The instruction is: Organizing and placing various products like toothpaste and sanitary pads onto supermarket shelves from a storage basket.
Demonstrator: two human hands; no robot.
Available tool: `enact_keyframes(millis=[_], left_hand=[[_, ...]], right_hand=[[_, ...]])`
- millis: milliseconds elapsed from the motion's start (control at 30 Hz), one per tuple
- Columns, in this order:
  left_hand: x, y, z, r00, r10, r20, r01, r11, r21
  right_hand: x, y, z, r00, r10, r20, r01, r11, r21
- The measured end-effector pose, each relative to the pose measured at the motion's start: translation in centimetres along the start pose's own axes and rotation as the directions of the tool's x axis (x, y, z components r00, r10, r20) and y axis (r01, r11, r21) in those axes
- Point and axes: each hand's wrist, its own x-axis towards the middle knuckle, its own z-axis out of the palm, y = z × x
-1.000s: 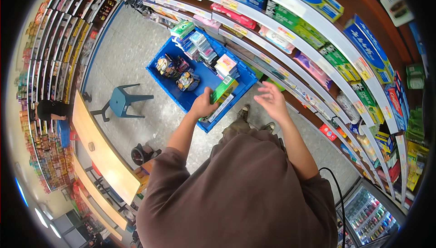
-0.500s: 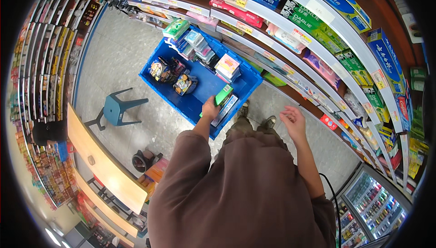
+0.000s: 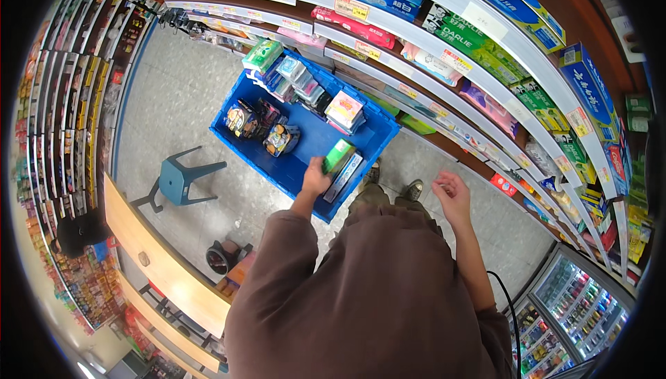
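My left hand (image 3: 316, 178) reaches into the blue crate (image 3: 261, 175), its fingers closed at the side of a slim green box (image 3: 338, 155). That box is slightly blurred, and part of my grip is hidden. Right beside it in the crate's near corner lies a long white and blue box (image 3: 344, 178). Out to the right, over the floor, my right hand (image 3: 451, 189) is held with loosely curled, parted fingers and nothing in it. Also in the crate are a stack of pink and white packs (image 3: 345, 110), several light blue packs (image 3: 297, 73), a green pack (image 3: 262, 55) and dark round-fronted packs (image 3: 280, 139).
Shelves of boxed goods (image 3: 479, 39) curve along the far and right sides, close to the crate. A teal stool (image 3: 179, 180) stands on the floor at left, near a wooden counter (image 3: 163, 254). Lower right is a glass-door fridge (image 3: 569, 296).
My left hand has shifted slightly left and down, and the green box has turned a little with it. My right hand has moved slightly right and down, its fingers a bit more curled.
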Motion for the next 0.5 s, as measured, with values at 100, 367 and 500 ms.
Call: enact_keyframes(millis=[100, 367, 500], left_hand=[[3.0, -2.9, -1.6, 0.996, -0.083, -0.015, 0.084, 0.994, 0.064], [10.0, -7.1, 4.4, 0.836, -0.514, 0.193, 0.49, 0.857, 0.16], [10.5, -10.5, 8.6, 0.762, -0.635, 0.129, 0.621, 0.772, 0.138]], right_hand=[[-0.3, 0.2, 0.1, 0.999, 0.053, 0.007, -0.053, 0.997, -0.055], [-1.0, 0.8, 2.0, 0.987, 0.157, -0.014, -0.157, 0.973, -0.169], [-0.9, 2.0, 2.3, 0.988, 0.152, -0.026, -0.154, 0.972, -0.179]])
